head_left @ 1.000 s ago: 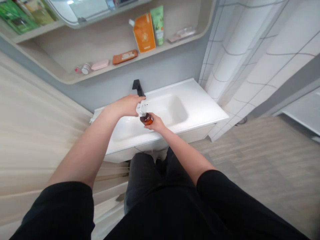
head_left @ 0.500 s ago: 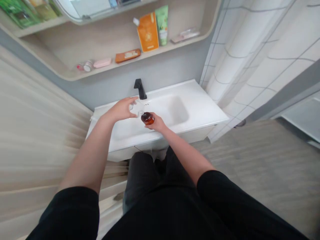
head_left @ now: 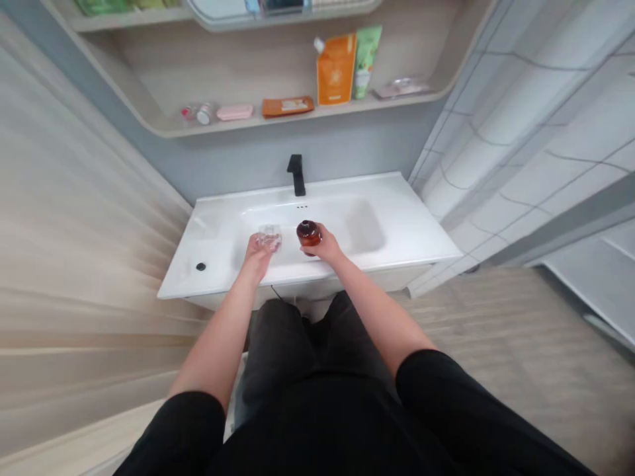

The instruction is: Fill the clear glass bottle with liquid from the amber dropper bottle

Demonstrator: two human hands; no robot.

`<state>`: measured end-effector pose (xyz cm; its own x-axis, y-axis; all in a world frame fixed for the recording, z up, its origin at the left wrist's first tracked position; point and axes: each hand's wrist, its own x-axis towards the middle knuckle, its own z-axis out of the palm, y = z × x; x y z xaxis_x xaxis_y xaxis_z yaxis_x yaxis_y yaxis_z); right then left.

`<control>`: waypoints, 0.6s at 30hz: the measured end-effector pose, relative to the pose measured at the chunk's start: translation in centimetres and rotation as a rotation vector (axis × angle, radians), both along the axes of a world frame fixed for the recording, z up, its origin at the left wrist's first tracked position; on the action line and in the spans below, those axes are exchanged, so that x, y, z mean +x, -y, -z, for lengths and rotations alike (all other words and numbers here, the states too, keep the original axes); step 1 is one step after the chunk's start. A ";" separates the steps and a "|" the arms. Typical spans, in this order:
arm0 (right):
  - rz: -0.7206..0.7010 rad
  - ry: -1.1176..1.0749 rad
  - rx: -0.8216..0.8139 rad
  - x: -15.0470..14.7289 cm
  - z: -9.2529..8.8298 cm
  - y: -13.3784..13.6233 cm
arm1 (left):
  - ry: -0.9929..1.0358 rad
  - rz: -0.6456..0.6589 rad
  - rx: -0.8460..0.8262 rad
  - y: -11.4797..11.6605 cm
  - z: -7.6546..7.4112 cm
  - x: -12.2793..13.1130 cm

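Head view: over a glossy white ceramic basin (head_left: 347,228), the left hand (head_left: 256,256) curls its fingers around a small clear ribbed piece (head_left: 269,238), while the right hand (head_left: 323,244) pinches a round amber glass bottle (head_left: 308,237) in its fingers.

Left hand (head_left: 258,254) and right hand (head_left: 321,243) closed, just apart
The left forearm (head_left: 225,334) comes in from 7 o'clock and the right forearm (head_left: 380,314) from 5 o'clock, both bare and angled toward each other; black sleeves (head_left: 436,410) cover the upper arms.
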<state>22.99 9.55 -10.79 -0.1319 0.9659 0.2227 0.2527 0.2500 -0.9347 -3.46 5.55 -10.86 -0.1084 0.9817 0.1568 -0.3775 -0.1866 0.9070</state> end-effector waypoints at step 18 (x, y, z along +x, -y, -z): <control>0.396 -0.026 0.088 16.3 -4.0 0.5 | -0.152 -0.051 -0.011 -0.6 1.5 0.0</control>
<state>39.26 9.05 -6.82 0.2537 0.9180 0.3049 0.3222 0.2170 -0.9215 -3.46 6.19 -12.32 -0.1343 0.9772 0.1647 -0.2261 -0.1921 0.9550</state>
